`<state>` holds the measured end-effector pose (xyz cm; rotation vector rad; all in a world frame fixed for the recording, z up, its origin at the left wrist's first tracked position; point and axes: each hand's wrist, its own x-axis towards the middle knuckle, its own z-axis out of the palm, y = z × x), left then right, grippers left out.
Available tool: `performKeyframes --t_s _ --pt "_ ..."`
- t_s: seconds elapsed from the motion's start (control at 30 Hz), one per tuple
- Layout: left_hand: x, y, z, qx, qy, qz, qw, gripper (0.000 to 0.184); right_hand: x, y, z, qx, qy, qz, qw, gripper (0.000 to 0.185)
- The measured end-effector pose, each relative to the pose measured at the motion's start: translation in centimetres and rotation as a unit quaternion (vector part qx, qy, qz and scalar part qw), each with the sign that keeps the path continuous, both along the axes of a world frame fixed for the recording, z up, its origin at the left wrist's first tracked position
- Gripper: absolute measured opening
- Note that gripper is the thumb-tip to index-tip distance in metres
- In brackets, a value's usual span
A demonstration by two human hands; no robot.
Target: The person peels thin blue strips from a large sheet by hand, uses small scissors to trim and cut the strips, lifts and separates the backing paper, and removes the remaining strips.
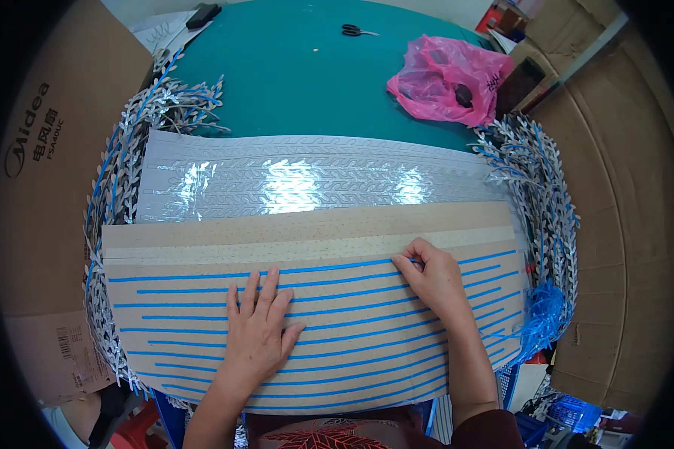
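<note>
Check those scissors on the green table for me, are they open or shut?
Shut, as far as I can tell: the scissors show their blades together as one thin strip.

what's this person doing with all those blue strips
The person is working over a tan sheet lined with long blue strips. The left hand lies spread on it, and the right hand has its fingers pinched at the top strip. Behind the sheet lies a shiny embossed silver panel, and bunches of silvery leaf garland hang at both sides. Whether the fingers grip the strip or only press it can't be told.
</note>
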<state>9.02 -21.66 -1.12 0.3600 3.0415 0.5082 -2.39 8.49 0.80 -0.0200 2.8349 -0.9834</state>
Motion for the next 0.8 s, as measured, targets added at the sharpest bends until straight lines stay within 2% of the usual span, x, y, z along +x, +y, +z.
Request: performKeyframes --t_s 0.27,0.47,0.57,0.8 --pt "0.0 0.0 0.0 0.015 -0.010 -0.001 1.000 0.065 0.0 -0.1 -0.2 0.014 0.007 -0.003 1.000 0.023" --pt "-0.4 1.4 -0.2 0.032 -0.014 0.003 0.999 0.080 0.0 -0.3 -0.3 0.025 0.015 -0.003 1.000 0.023" --pt "-1.4 2.7 0.3 0.055 -0.034 -0.032 0.997 0.083 0.1 -0.3 -0.4 0.025 0.012 -0.005 1.000 0.024" --pt "-4.8 8.6 -0.8 0.092 0.018 -0.160 0.983 0.082 0.2 -0.1 -0.7 0.030 0.027 -0.006 0.999 0.026"
